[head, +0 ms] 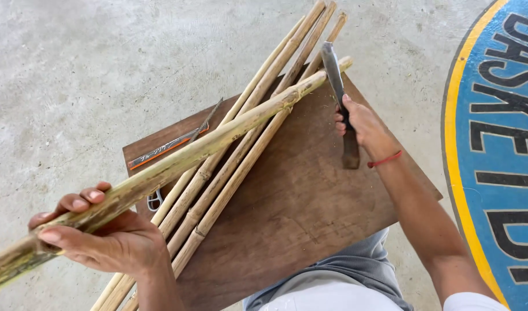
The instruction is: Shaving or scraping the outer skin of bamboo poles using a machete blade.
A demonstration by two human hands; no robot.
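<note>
The left hand [105, 239] has its fingers wrapped around a long greenish-yellow bamboo pole [177, 161], which slants across a brown wooden board [298, 201] and a bundle of pale bamboo canes [229, 173] lying on it. The right hand [359, 124] grips a dark-handled metal chopping knife [339, 95], its blade just beside the pole's far end.

A long, greenish-yellow bamboo pole [177, 164], mottled with dark stains, is held slanted from the lower left of the frame up to the upper centre, its far end resting at the upper edge of a board. A machete [340, 98], with a grey blade and dark handle, is held upright right of centre, its tip close to the pole's far end.
</note>
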